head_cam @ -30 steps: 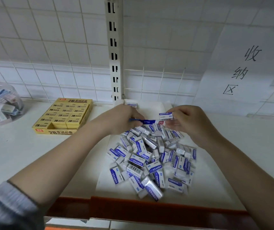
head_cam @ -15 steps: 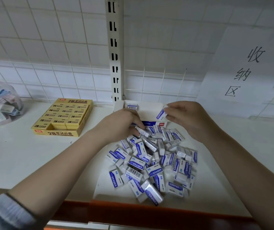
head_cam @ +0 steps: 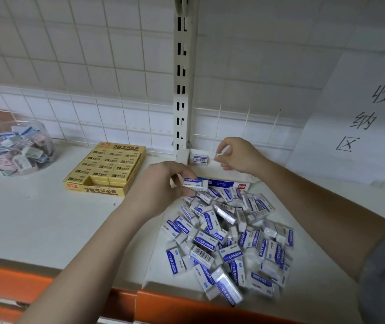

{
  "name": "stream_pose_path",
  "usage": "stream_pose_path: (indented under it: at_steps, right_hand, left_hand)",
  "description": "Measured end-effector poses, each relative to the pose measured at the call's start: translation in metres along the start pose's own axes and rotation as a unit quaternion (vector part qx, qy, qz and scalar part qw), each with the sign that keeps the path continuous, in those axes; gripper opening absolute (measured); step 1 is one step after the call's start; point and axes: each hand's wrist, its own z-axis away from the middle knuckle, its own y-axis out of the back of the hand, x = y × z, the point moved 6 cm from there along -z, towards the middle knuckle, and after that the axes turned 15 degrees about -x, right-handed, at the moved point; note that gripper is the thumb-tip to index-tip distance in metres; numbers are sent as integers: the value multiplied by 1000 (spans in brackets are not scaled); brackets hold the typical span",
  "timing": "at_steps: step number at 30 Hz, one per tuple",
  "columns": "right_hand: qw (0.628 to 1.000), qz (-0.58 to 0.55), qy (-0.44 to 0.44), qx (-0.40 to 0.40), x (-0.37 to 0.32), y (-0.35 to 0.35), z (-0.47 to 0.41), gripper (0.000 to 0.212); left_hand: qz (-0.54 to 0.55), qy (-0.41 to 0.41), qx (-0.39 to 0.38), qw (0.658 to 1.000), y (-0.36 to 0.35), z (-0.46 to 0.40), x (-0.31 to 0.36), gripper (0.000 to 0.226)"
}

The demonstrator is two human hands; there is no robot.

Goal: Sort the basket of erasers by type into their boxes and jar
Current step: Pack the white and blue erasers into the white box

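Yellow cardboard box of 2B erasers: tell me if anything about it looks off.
The yellow cardboard box of 2B erasers sits square on the white shelf, but one slot at its front row is unfilled, leaving a gap among the packed rows. Nothing looks spilled or damaged.

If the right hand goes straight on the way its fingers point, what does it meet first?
Probably the blue-and-white wrapped eraser standing in the open white box; the right hand points left toward it, though depth is unclear.

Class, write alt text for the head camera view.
A left hand pinches a blue-and-white eraser above a loose eraser pile, while the right hand reaches into a white box. A yellow box and clear jar sit left.
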Motion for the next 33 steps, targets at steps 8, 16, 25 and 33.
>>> stream_pose_path:
  at_steps: [8,16,25,33]
  right_hand:
    - [985,163,23,58,3,-9,-2,23]
    - [970,220,13,101,4,-10,-1,28]
    - [988,122,38,91,4,2,29,12]
    - [988,122,94,-16,-16,-18,104,20]
  left_hand:
    - [53,31,80,995,9,11,-14,21]
    - [117,16,93,989,17,15,-12,28]
    - [318,-15,27,947,20,0,-8,30]
    - [232,13,12,973,33,-52,-9,26]
